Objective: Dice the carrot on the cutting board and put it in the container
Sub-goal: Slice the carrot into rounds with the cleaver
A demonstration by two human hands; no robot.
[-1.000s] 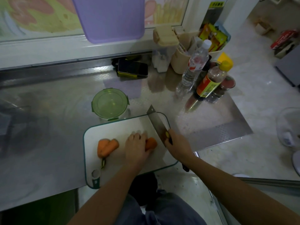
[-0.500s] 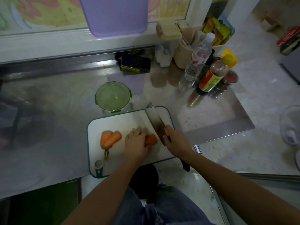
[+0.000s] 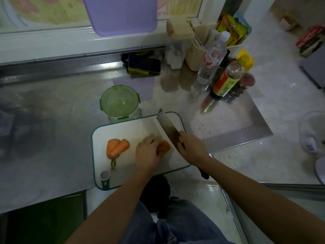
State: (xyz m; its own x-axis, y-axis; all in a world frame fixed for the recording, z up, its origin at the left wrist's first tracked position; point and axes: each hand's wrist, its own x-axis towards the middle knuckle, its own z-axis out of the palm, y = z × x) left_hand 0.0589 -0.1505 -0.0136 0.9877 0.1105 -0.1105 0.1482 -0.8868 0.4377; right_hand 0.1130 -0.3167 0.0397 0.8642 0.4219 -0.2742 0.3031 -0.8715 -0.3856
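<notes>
1. Carrot action at centre frame: the left grip [image 3: 147,152] is down on the white cutting board [image 3: 133,129], fingers curled over a short carrot piece [image 3: 164,146] and pinning it in place.
2. Just to the right, the right grip [image 3: 192,148] is wrapped round the handle of a cleaver [image 3: 167,126]. The broad blade slants up and left across the board's upper right corner, its edge just beside the exposed end of that carrot piece. Whether steel meets carrot, I cannot tell.
3. Over on the board's left part, two bigger carrot chunks [image 3: 117,147] lie pressed together, well apart from the blade. A thin scrap of peel [image 3: 113,163] sits just below them.
4. Container [image 3: 119,103], round with a green clip lid on top, stands on the steel counter [image 3: 52,111] just above the board's upper left edge.
5. Upper right of the frame: a clear water bottle [image 3: 212,62] and a yellow-capped sauce bottle [image 3: 228,78] stand close together. A dark phone [image 3: 144,63] lies near the counter's back edge.
</notes>
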